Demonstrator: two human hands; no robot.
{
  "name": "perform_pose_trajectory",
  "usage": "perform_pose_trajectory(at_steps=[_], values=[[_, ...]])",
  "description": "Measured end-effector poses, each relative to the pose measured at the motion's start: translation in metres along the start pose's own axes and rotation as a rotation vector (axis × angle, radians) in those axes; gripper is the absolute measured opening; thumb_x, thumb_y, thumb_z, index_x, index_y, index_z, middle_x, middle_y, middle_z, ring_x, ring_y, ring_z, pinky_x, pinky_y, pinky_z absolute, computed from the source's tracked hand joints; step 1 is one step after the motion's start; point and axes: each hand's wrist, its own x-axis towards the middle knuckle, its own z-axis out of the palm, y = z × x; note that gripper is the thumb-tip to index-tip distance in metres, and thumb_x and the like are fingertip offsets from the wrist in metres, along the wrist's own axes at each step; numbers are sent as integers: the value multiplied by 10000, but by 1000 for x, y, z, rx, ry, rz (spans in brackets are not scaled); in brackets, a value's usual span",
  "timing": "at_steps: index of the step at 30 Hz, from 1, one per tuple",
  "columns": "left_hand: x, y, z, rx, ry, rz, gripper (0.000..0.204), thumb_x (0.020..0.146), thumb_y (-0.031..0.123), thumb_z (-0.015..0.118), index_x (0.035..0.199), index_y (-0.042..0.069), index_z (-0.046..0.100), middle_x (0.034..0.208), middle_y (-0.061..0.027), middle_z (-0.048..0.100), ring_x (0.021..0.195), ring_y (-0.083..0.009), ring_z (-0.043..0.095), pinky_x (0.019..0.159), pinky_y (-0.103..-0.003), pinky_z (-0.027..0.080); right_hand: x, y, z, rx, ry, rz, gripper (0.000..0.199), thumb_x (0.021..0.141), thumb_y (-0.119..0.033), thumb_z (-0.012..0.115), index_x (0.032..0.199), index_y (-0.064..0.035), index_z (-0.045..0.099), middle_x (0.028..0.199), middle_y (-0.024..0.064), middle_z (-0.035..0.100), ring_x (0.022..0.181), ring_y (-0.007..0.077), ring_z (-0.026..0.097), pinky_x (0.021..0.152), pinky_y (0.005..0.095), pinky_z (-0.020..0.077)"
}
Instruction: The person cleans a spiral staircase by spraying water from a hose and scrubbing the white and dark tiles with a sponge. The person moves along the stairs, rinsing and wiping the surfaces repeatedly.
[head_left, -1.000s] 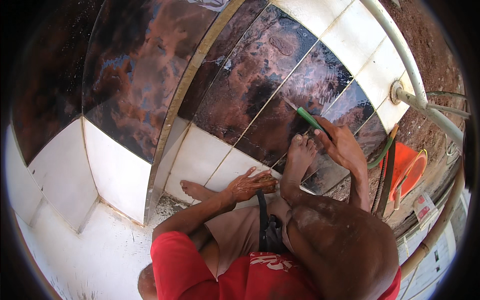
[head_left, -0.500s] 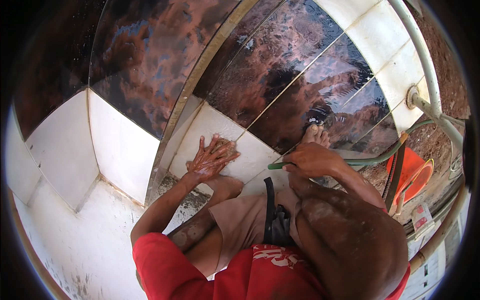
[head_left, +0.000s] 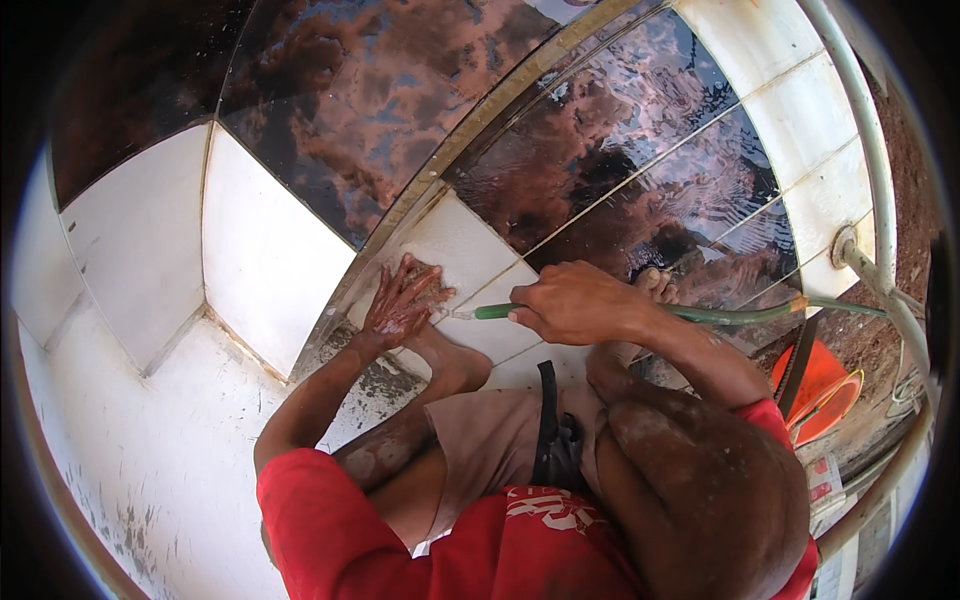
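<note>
My left hand [head_left: 398,308] lies spread over a tan, fibrous scrubbing pad [head_left: 434,291], pressing it against the white tile ledge [head_left: 470,240]. The pad shows between and beside the fingers; the rest is hidden under the hand. My right hand [head_left: 570,303] is wrapped round a green hose [head_left: 492,312], its open end pointing left toward the pad. Clear water [head_left: 455,314] runs from that end close to my left fingers. Behind my right wrist the hose [head_left: 740,315] trails away to the right.
Rippling water covers dark reddish-brown tiles [head_left: 600,200] ahead. A curved ledge edge [head_left: 440,165] crosses between them and more dark tiles. At right are a white metal pipe rail [head_left: 862,130] and an orange bucket [head_left: 815,390]. My bare foot [head_left: 455,360] rests beside the ledge.
My right hand has brought the hose end left, close to my left hand, and water now shows at its end. My left hand and the pad have slid left along the tile.
</note>
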Motion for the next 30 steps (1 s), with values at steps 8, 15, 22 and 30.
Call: perform_pose_trajectory(at_steps=[8, 15, 22, 30], values=[[89, 47, 4, 130, 191, 302, 590, 920, 414, 684, 1472, 527, 509, 1711, 107, 268, 1618, -332, 73, 1199, -788, 100, -14, 11, -2, -161, 118, 18, 350, 1000, -287, 585, 979, 30, 732, 926, 248, 727, 871, 432, 719, 768, 527, 572], [200, 175, -19, 40, 438, 462, 550, 951, 364, 673, 1472, 472, 537, 1710, 94, 290, 1601, -282, 204, 1240, -701, 145, -132, 40, -65, -303, -175, 537, 320, 948, -348, 620, 995, -88, 800, 913, 194, 750, 951, 388, 725, 850, 507, 568], [229, 188, -43, -105, 423, 420, 555, 969, 317, 686, 1486, 442, 528, 1690, 74, 334, 1586, -258, 252, 1242, -674, 183, -186, 46, -78, -194, -41, 816, 258, 932, -312, 661, 1079, -163, 812, 861, 183, 744, 882, 391, 720, 846, 496, 558], [307, 233, -88, -220, 733, 320, 527, 980, 279, 668, 1488, 373, 561, 1674, 37, 364, 1592, -299, 226, 1245, -686, 153, -207, 31, -87, -248, 309, 930, 280, 991, -323, 635, 1160, -159, 787, 828, 169, 734, 839, 396, 706, 824, 508, 541]])
